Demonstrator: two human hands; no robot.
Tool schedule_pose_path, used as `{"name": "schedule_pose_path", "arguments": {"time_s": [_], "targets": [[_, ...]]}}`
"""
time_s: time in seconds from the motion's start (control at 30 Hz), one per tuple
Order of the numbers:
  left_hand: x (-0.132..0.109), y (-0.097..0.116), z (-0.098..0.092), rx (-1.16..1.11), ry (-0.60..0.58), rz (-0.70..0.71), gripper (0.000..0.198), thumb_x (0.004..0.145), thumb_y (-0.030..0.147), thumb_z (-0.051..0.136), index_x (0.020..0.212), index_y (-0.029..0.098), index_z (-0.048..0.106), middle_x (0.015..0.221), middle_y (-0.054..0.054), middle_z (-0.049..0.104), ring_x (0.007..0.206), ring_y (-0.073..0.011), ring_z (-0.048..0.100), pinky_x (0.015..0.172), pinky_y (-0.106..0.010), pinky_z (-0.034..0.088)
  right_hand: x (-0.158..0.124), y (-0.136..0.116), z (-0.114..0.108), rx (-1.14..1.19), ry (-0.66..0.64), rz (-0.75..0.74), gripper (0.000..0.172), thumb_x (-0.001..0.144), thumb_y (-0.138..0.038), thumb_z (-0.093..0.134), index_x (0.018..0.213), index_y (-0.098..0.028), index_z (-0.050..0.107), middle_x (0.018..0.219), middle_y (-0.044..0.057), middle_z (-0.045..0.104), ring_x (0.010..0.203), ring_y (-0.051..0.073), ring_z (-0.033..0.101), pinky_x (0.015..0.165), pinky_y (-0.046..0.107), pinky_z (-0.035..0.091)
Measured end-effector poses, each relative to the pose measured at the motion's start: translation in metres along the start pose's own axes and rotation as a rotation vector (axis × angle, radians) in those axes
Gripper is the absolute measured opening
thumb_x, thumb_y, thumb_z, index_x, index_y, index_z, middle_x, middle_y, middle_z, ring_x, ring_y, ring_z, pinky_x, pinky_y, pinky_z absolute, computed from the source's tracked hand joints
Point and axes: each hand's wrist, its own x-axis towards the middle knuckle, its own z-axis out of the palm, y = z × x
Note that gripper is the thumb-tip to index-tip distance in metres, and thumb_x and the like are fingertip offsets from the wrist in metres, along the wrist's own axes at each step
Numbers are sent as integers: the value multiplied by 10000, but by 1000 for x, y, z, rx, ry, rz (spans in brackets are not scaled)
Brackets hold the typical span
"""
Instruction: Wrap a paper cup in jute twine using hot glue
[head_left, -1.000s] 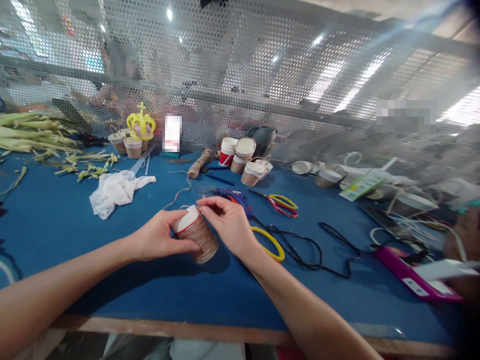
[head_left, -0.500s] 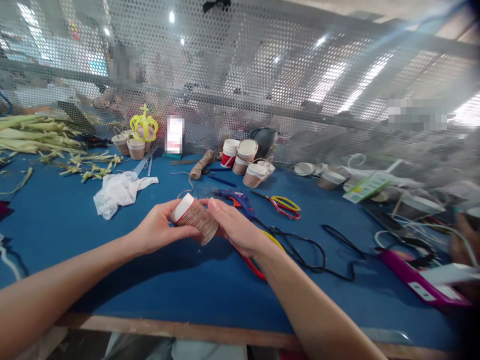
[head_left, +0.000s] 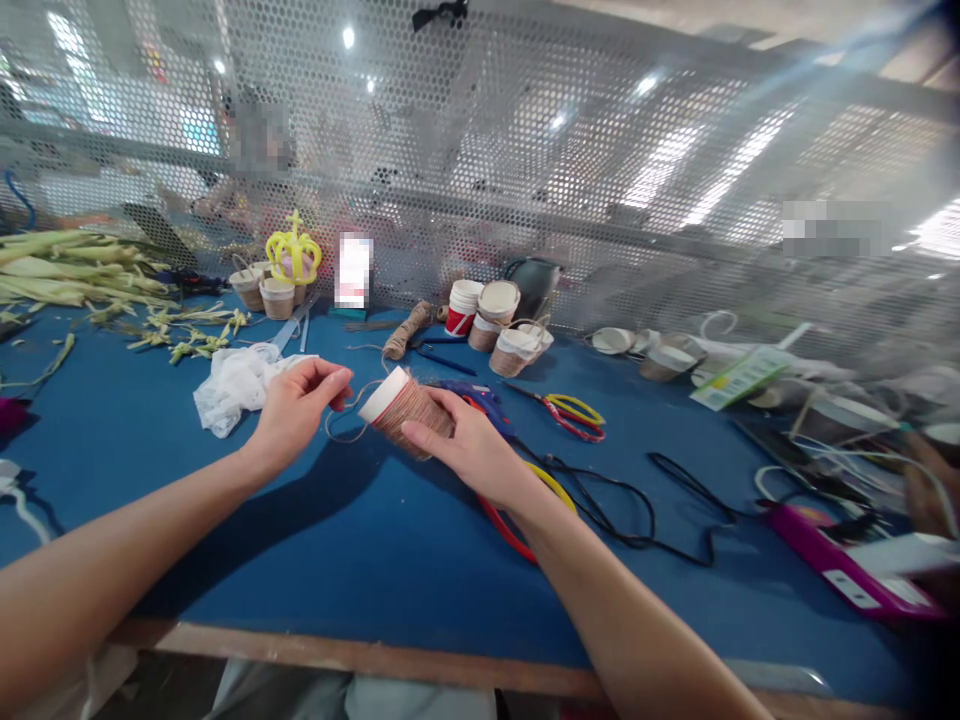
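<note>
My right hand [head_left: 472, 440] is wrapped round a paper cup [head_left: 409, 415] wound with brown twine, tilted with its bare white rim up and to the left. A thin red line shows just below that rim. My left hand [head_left: 300, 400] is off to the left of the cup, thumb and fingers pinched together. A loose loop of twine [head_left: 345, 440] runs between the cup and these fingertips; the exact grip point is hidden. Behind the cup lies the twine hank [head_left: 406, 332]. A blue glue gun [head_left: 480, 398] is partly covered by my right hand.
Scissors with red and yellow handles [head_left: 574, 415] lie to the right, near a black cord [head_left: 630, 500] and a purple power strip [head_left: 847, 565]. Wrapped cups [head_left: 515, 350] stand at the back by a perforated screen. A white cloth [head_left: 232, 385] lies left; corn husks [head_left: 67, 270] are beyond.
My left hand has let go of the cup and moved up and left, drawing out a loop of twine. The cup stays in my right hand, shifted slightly right.
</note>
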Motion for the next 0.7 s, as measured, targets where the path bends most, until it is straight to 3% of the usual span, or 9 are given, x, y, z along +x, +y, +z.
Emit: {"name": "schedule_pose_path", "arguments": {"time_s": [0.13,0.2,0.33,0.47,0.7], "targets": [[-1,-1,0,64,-56,-31,403,831,420,408,591,144,578,483,0,549,501,-117,503,542,-239,406,-3,-1,1,-89,18,-21,587,703,-385,642,1192,-116,461,1189,138,555,1062,245,539,914,398,411],[-4,2,0,135,-102,30,496,854,461,320,614,137,609,599,-42,621,623,-149,559,623,-261,431,-4,-2,1,-125,20,-31,594,693,-380,649,1192,-118,461,1211,142,536,1089,251,518,934,407,394],[-12,11,1,252,-316,157,293,783,397,505,887,144,611,863,-44,657,808,-176,572,748,-279,432,-6,-3,2,-223,25,-115,599,675,-330,664,1194,-116,454,1200,146,526,1095,245,503,955,409,375],[-21,11,7,221,-519,66,289,689,300,630,909,116,590,862,-54,650,789,-182,581,743,-286,446,-9,1,7,-324,40,-232,563,681,-284,662,1182,-125,460,1131,131,533,1039,226,522,932,397,398],[-24,-1,14,-18,-607,-88,268,722,246,572,947,101,581,908,-70,652,848,-202,599,816,-338,446,-14,8,11,-379,40,-304,575,683,-225,664,1206,-133,441,1163,137,500,1107,241,464,974,412,359]]}}
